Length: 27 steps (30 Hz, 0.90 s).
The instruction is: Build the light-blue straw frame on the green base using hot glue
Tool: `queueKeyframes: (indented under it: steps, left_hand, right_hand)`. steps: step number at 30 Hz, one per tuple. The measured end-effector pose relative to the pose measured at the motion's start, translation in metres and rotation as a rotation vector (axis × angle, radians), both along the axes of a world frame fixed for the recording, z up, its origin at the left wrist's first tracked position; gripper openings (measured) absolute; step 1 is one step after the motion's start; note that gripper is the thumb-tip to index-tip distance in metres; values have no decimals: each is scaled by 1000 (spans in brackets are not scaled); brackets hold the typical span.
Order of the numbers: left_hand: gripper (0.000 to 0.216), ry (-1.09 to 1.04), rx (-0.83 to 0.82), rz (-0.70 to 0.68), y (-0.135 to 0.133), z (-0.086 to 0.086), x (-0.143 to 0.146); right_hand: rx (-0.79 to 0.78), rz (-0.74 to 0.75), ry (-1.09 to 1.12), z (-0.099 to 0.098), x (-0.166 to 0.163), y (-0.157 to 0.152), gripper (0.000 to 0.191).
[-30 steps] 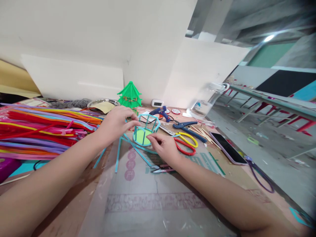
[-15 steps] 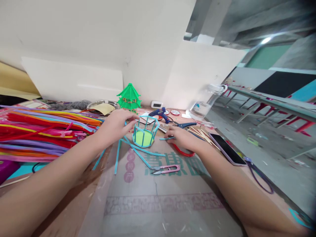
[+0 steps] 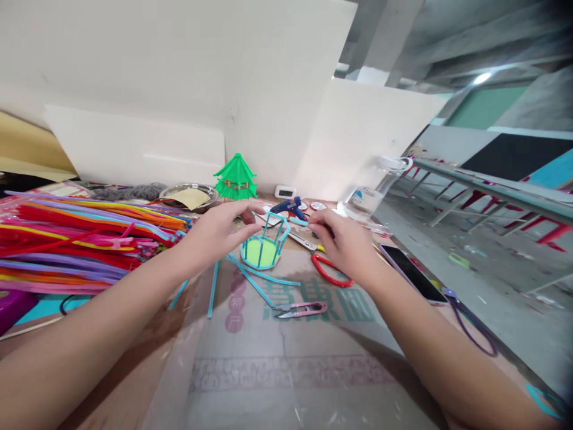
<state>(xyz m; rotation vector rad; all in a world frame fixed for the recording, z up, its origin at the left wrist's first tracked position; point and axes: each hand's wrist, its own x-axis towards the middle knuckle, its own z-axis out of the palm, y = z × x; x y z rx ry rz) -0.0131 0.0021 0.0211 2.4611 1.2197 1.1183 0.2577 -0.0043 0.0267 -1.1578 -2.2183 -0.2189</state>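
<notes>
A small open cage of light-blue pipe cleaners with a yellow-green base stands upright on the plastic-covered table. My left hand is at its upper left, thumb and forefinger apart. It hides part of the cage's rim; whether it touches the rim is unclear. To the right of the cage, my right hand is raised, pinching a short light-blue pipe cleaner piece that points left. Below the cage lie several loose blue pipe cleaner strips and pink thread snips. Red-handled scissors lie beneath my right hand.
A green pagoda-like model stands behind, beside a metal bowl. A blue glue gun and a small digital clock are near the wall. Bundled coloured pipe cleaners lie left; a phone and plastic jug right.
My right hand has lifted from the table with the short blue piece, uncovering the scissors. My left hand has shifted slightly right over the cage's rim, its thumb and forefinger spread.
</notes>
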Motion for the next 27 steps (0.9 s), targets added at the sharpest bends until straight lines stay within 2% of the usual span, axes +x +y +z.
queueKeyframes:
  steps: [2, 4, 7, 9, 11, 14, 17, 21, 24, 27]
  left_hand:
    - [30, 62, 27, 17, 2, 2, -4]
    - [29, 185, 18, 128, 6, 4, -12]
    - [28, 445, -156, 294, 15, 0, -27]
    - [29, 546, -301, 265, 20, -6, -32]
    - [31, 514, -359, 187, 23, -13, -30]
    - [30, 406, -341, 130, 25, -20, -21]
    - [31, 350, -357, 105, 26, -22, -14]
    - [31, 322, -379, 79, 28, -21, -15]
    - [36, 289, -387, 70, 30, -24, -16]
    - [40, 173, -512, -30, 35, -30, -16]
  right_hand:
    - [57, 48, -53, -3, -10, -8, 16]
    - [73, 61, -48, -10, -15, -10, 17]
    - [26, 65, 27, -27, -16, -3, 15]
    - [22, 91, 107, -43, -15, 4, 15]
    - [43, 121, 205, -60, -13, 11, 16]
    - [45, 136, 299, -84, -12, 19, 20]
    - [16, 160, 195, -98, -14, 23, 27]
    - [-26, 195, -68, -102, -18, 22, 32]
    - [-63, 188, -103, -101, -20, 20, 24]
    - [-112, 189, -116, -99, -20, 20, 18]
